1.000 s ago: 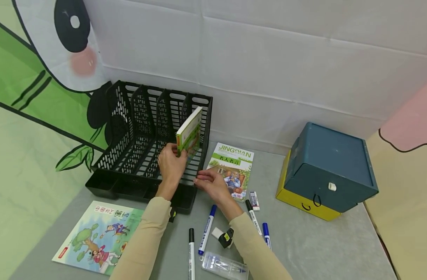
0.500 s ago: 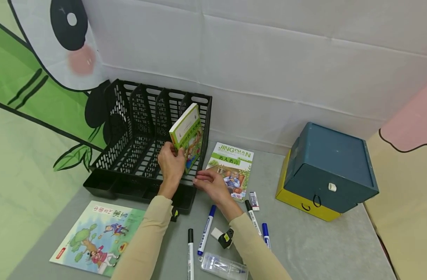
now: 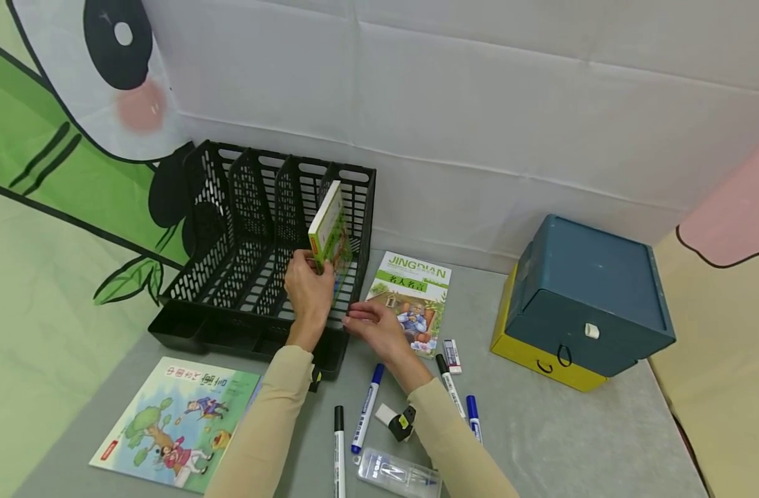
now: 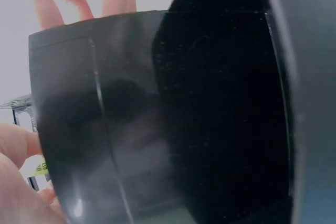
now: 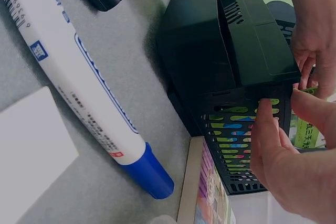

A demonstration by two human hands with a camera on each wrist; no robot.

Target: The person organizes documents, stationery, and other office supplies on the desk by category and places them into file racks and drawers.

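A black perforated file rack [image 3: 236, 321] with upright dividers stands at the back of the table. In the head view my left hand [image 3: 309, 290] pinches the near edge of a thin book with a green cover [image 3: 333, 238]. The book stands upright in the rack's rightmost compartment, leaning a little, and its lower part is partly hidden by the hand. My right hand [image 3: 382, 332] holds the front corner of the rack's right side wall, thumb inside and fingers outside, as the right wrist view of the hand [image 5: 286, 166] shows. Black plastic of the rack [image 4: 126, 108] fills most of the left wrist view.
Right of the rack lies a book titled JINGDIAN [image 3: 410, 304]; a picture book [image 3: 174, 422] lies front left. Markers [image 3: 367, 408], a boxed eraser [image 3: 452, 356], a small black-and-yellow item [image 3: 403, 423] and a clear case [image 3: 398, 474] lie near my forearms. A blue-and-yellow drawer box [image 3: 593, 277] stands right.
The green book swung to show more of its cover, then turned back nearly edge-on, ending slightly further left. My left hand shifted slightly with it; the right hand stayed at the rack corner.
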